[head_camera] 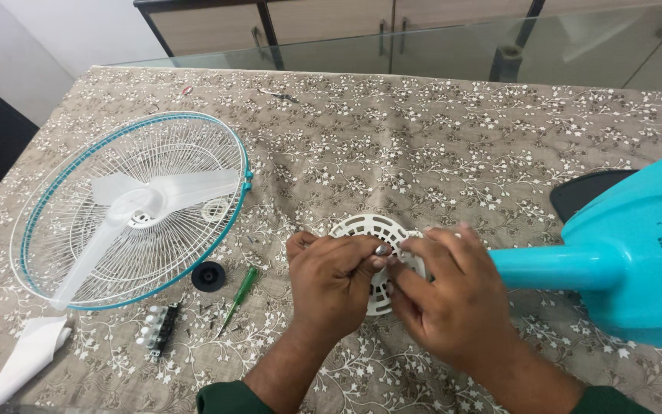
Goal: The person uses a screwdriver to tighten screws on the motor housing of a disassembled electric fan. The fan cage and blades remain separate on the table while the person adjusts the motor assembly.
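Table (438, 146) before me, covered in beige floral cloth. Lying on it at my left: fan grille (128, 207) with teal rim, white blade (143, 207) resting inside. Nearby: black round cap (208, 276), green screwdriver (240, 291), switch block (159, 327), folded white paper (28, 359). Teal fan base (637, 261) at my right.

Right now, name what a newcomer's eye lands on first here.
The turquoise fan body at the right edge, and the round fan guard with white blades lying at left. At centre, the left hand and right hand meet over a white round grille.
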